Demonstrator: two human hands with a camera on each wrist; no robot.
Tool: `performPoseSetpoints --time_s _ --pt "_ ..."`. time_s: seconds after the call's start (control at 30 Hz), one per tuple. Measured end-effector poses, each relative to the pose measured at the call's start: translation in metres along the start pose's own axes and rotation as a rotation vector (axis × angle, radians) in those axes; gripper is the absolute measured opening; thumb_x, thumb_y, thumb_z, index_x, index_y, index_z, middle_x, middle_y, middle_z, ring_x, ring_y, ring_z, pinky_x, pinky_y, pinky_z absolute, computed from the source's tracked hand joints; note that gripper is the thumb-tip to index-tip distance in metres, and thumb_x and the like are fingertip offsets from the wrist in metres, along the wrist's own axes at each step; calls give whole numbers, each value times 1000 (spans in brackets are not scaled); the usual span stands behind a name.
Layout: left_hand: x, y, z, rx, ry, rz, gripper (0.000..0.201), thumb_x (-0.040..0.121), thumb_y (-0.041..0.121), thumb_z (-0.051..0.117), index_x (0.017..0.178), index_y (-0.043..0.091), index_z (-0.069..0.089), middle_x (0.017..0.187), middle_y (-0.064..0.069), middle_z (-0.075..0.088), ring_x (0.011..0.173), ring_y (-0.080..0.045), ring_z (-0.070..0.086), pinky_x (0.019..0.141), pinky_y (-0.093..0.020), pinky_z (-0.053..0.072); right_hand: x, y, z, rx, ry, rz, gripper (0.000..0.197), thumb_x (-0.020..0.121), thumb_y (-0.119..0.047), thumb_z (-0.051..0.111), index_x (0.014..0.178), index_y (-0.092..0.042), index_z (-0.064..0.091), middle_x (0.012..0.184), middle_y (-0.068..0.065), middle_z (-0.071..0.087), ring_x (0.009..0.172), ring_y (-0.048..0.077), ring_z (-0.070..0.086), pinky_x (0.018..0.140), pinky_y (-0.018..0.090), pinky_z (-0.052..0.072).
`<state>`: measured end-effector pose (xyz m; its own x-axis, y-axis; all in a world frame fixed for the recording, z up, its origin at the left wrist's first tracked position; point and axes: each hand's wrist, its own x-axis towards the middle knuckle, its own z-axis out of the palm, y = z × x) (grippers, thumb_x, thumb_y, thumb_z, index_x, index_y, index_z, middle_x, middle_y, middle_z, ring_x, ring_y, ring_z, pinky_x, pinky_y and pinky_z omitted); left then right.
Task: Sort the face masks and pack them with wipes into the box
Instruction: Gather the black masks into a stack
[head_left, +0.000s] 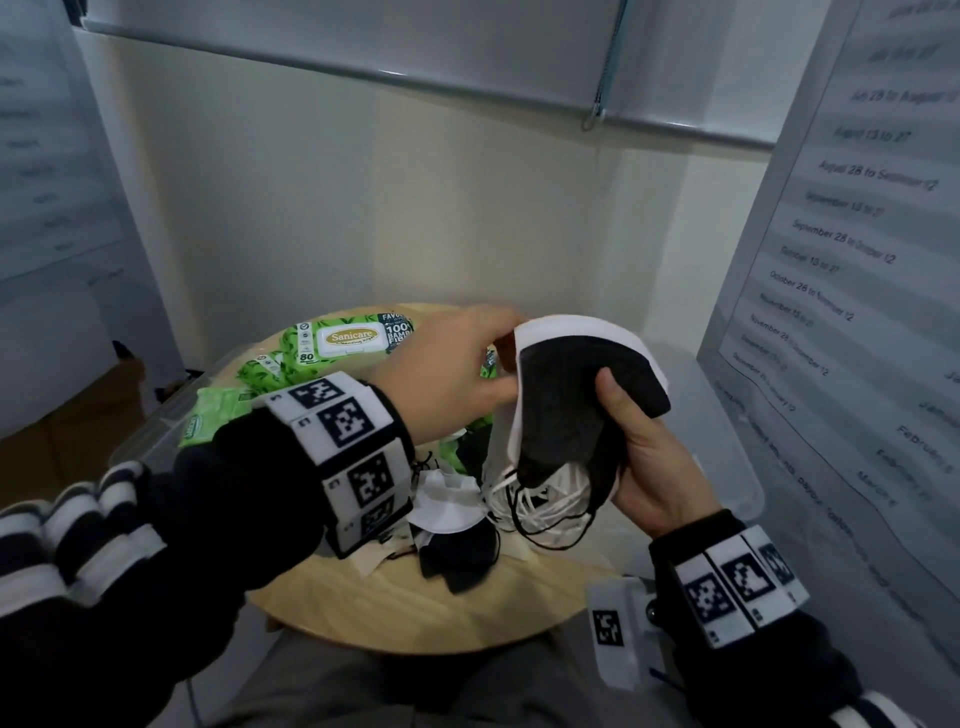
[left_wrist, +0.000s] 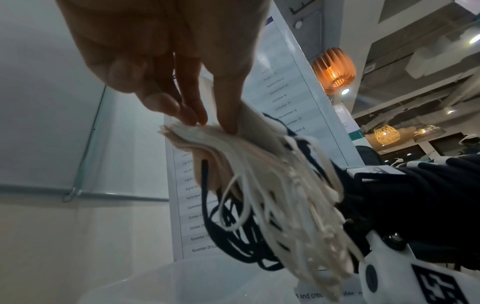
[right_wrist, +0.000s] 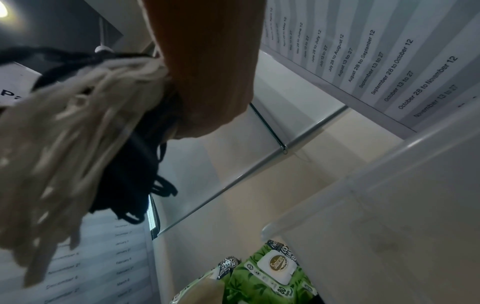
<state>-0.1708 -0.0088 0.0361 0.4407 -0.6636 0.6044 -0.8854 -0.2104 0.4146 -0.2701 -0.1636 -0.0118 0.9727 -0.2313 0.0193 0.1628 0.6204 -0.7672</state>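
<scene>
My right hand (head_left: 623, 415) grips a stack of face masks, thumb pressed on the black mask (head_left: 571, 400) in front, with a white mask (head_left: 587, 327) behind it. White and black ear loops (head_left: 545, 509) hang below the stack. My left hand (head_left: 506, 364) pinches the stack's left edge; the left wrist view shows its fingertips (left_wrist: 228, 121) on the white masks (left_wrist: 207, 144). More masks lie on the round wooden table (head_left: 415, 608): a white one (head_left: 447, 504) and a black one (head_left: 457, 556). A large green wipes pack (head_left: 348, 338) lies at the back, smaller packs (head_left: 218, 410) to its left.
A clear plastic box (head_left: 727, 457) stands at the right, behind my right hand, its wall (right_wrist: 389, 185) filling the right wrist view. Another clear plastic piece (head_left: 150, 431) sits at the table's left edge. Boards with printed dates (head_left: 857, 260) close in on the right and left.
</scene>
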Motion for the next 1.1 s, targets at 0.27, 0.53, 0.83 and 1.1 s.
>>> performPoseSetpoints --time_s 0.27,0.53,0.83,1.1 --pt "4 5 3 -29 -93 -75 26 76 21 57 99 11 66 87 1 63 83 -19 57 72 -26 38 -3 2 1 -97 -44 -15 71 54 -34 90 115 -7 66 122 18 63 109 25 64 86 33 54" --pt "4 1 4 -134 -182 -176 13 84 13 65 95 18 68 81 10 62 78 -5 56 64 -12 39 -8 -2 4 -197 -62 10 61 56 -29 87 110 -7 69 116 18 67 103 25 67 79 29 55" --pt "9 -4 4 -334 -211 -255 42 88 4 57 63 38 54 58 24 59 61 10 52 60 -12 40 -5 -7 16 -259 -16 -2 49 75 -20 65 120 -4 59 117 17 66 103 24 66 83 31 55" --pt "8 2 2 -342 -257 -255 28 94 9 49 83 33 59 82 12 61 85 -10 57 76 -22 44 -6 -5 12 -322 -6 7 44 77 -12 60 120 -4 59 114 15 68 100 24 67 85 32 56"
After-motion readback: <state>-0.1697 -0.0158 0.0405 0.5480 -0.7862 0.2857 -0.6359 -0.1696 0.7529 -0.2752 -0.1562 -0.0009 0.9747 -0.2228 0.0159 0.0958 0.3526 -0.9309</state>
